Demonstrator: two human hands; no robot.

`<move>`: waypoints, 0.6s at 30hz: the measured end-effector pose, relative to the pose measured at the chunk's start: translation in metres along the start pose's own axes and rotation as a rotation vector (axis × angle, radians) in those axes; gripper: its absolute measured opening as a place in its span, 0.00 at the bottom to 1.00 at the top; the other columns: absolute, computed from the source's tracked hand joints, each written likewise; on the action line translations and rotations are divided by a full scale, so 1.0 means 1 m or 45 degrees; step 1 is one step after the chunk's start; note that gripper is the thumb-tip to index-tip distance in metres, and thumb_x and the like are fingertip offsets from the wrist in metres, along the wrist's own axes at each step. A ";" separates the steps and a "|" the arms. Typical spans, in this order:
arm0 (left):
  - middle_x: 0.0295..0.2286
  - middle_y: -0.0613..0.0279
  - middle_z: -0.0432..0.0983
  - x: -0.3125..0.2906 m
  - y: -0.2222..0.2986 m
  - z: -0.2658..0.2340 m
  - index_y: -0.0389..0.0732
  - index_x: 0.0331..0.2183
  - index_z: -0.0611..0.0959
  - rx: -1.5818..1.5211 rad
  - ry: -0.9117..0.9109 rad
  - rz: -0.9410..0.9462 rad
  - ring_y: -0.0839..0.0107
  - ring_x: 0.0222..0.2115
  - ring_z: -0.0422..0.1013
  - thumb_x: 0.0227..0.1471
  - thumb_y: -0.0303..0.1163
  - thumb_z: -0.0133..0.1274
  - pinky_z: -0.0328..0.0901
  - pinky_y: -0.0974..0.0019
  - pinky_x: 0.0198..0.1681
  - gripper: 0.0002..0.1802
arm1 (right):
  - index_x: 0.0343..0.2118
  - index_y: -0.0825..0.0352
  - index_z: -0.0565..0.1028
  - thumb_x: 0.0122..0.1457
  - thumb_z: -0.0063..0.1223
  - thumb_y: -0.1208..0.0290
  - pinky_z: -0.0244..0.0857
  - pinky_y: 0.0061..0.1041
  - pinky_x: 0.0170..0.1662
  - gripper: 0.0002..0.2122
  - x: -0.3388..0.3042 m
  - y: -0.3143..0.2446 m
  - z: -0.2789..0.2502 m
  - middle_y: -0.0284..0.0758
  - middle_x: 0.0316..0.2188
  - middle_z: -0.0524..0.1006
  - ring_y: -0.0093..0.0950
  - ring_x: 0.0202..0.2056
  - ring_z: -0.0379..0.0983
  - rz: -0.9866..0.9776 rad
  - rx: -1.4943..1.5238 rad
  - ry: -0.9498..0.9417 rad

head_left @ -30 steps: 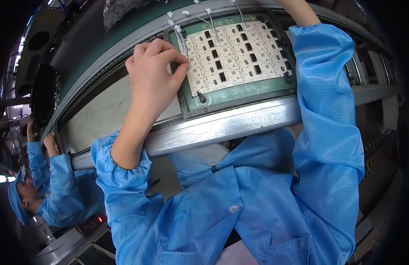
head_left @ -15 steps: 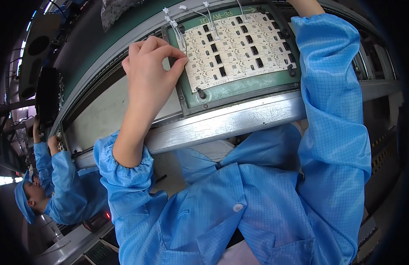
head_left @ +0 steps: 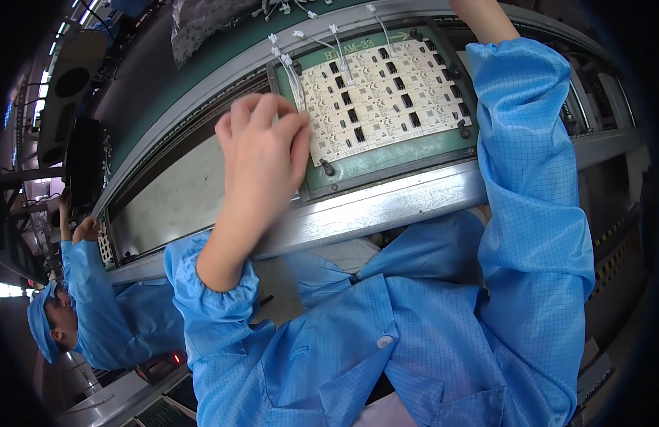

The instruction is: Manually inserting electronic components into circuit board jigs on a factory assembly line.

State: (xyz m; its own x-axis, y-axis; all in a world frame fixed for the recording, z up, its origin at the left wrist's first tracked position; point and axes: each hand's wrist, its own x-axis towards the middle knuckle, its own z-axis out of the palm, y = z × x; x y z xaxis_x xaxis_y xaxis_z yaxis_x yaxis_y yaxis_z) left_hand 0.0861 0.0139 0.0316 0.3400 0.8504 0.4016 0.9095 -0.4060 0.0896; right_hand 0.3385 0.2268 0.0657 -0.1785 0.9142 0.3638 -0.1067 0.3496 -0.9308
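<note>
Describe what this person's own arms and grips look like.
The left sleeve and right sleeve are loose, shiny blue cloth with a fine dark grid, gathered at the cuffs. The left grip is ungloved; the right fingers are out of view.

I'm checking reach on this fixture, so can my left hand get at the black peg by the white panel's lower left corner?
Probably yes: the left hand is beside the white panel, near the black peg, and nothing visible covers that peg.

board panel on fixture | metal rail before fixture | left fingers at panel's left edge | bag behind, left
</note>
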 end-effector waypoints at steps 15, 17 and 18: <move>0.43 0.61 0.78 0.154 -0.093 0.018 0.54 0.39 0.87 -0.014 -0.066 -0.173 0.53 0.48 0.70 0.51 0.38 0.55 0.64 0.45 0.50 0.12 | 0.32 0.66 0.68 0.63 0.58 0.70 0.64 0.18 0.20 0.09 -0.023 -0.012 -0.026 0.36 0.22 0.79 0.21 0.18 0.74 -0.085 -0.131 0.160; 0.40 0.59 0.79 0.180 -0.105 0.038 0.50 0.43 0.85 0.102 0.026 -0.146 0.56 0.44 0.75 0.52 0.33 0.54 0.68 0.55 0.47 0.15 | 0.30 0.64 0.68 0.61 0.59 0.72 0.60 0.16 0.18 0.09 -0.031 -0.015 -0.026 0.30 0.19 0.74 0.17 0.16 0.68 -0.077 -0.108 0.255; 0.40 0.59 0.79 0.190 -0.105 0.043 0.50 0.43 0.85 0.092 0.035 -0.133 0.56 0.44 0.75 0.52 0.33 0.54 0.68 0.55 0.47 0.15 | 0.30 0.64 0.68 0.61 0.60 0.73 0.59 0.15 0.18 0.09 -0.033 -0.011 -0.032 0.29 0.18 0.73 0.16 0.16 0.67 -0.110 -0.043 0.272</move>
State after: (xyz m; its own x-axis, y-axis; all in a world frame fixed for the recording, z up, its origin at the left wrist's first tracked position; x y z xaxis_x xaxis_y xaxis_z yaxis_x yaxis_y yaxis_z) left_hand 0.0655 0.2328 0.0592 0.2366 0.8768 0.4186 0.9548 -0.2896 0.0669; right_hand 0.3772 0.1996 0.0629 0.0416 0.9020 0.4297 -0.0793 0.4317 -0.8985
